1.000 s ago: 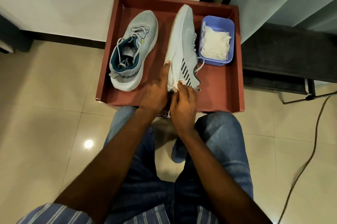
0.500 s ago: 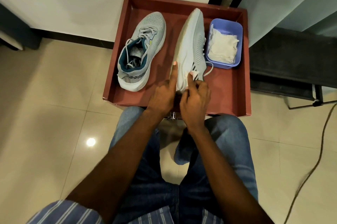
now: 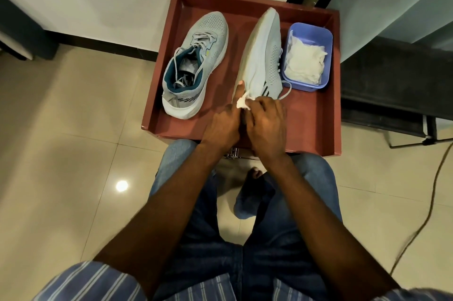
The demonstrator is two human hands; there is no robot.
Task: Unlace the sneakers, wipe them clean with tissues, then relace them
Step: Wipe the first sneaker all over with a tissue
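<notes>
Right hand pinches a tissue against the tilted shoe at frame centre; left hand braces its sole, finger extended. Wiping is underway. The left shoe looks laced; relacing remains.

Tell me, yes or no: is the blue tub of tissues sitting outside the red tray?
No, the blue tub sits inside the red tray, in its far right corner beside the tipped sneaker.

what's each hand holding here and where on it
Right hand pinches a wadded tissue against the heel end of the tipped sneaker. Left hand steadies that heel, forefinger along the sole.
</notes>
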